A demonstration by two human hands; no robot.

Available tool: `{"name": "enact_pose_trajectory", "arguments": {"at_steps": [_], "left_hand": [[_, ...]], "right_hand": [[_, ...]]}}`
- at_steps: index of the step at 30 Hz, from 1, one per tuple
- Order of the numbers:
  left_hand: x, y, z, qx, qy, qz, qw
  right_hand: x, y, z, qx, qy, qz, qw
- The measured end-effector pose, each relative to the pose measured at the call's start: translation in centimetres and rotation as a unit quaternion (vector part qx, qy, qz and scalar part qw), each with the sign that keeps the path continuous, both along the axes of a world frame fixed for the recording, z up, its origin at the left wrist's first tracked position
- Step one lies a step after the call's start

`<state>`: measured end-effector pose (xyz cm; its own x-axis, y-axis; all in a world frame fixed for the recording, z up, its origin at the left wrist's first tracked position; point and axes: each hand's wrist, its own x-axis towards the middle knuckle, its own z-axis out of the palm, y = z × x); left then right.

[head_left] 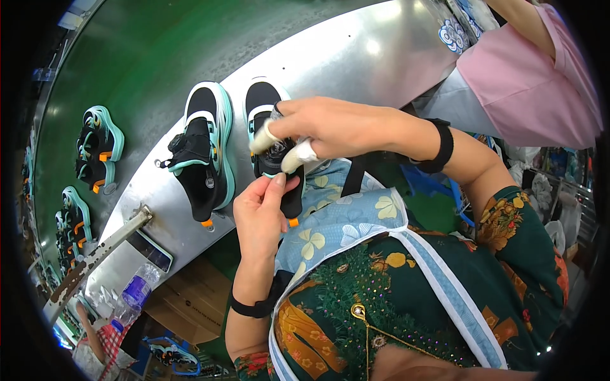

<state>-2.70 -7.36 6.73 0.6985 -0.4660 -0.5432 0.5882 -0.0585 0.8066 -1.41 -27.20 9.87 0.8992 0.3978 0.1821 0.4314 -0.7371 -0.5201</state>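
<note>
A black, white and mint sneaker [259,95] lies on the metal table in front of me, its toe pointing away. My left hand [260,213] pinches the mint-trimmed edge of its upper near the opening between thumb and fingers. From the right, my right hand [298,130] reaches over the same shoe, pale finger covers on its thumb and a finger. Those fingertips close on the upper around a round black dial [277,150], partly hiding it. Just to the left, untouched, sits a matching sneaker [204,149] with an orange tab at its heel.
More sneakers [98,146] stand on the green surface [146,51] beyond the metal table [343,51]. A worn metal bar [95,267], a phone [151,249] and a plastic bottle [136,289] are at lower left. At upper right is a co-worker in a pink garment [515,70].
</note>
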Motion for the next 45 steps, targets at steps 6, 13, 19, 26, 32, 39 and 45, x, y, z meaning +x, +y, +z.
{"name": "enact_pose_trajectory", "arguments": {"at_steps": [6,13,19,26,32,39,45], "left_hand": [[0.4,-0.2,0.3,0.014,0.008,-0.023,1.0],[0.7,0.2,-0.7,-0.057,0.054,-0.019,0.997],[0.8,0.6,-1.4,-0.063,0.043,-0.038,0.996],[1.5,0.6,-1.5,-0.067,0.053,-0.04,0.996],[1.4,-0.1,-0.9,-0.049,0.077,-0.019,0.996],[1.3,0.4,-1.2,-0.073,0.079,-0.014,0.994],[1.6,0.4,-1.4,-0.081,0.075,-0.022,0.994]], "right_hand": [[0.2,0.0,-0.9,-0.027,-0.011,-0.001,1.0],[1.6,-0.6,0.2,0.083,0.162,0.006,0.983],[1.6,1.1,0.1,0.104,0.181,0.015,0.978],[2.8,0.5,0.9,0.064,0.211,0.076,0.972],[1.4,-0.8,0.6,0.086,0.159,0.037,0.983],[0.2,-0.2,0.4,0.106,0.208,-0.002,0.972],[-4.2,1.9,-3.0,0.023,-0.006,-0.073,0.997]]}}
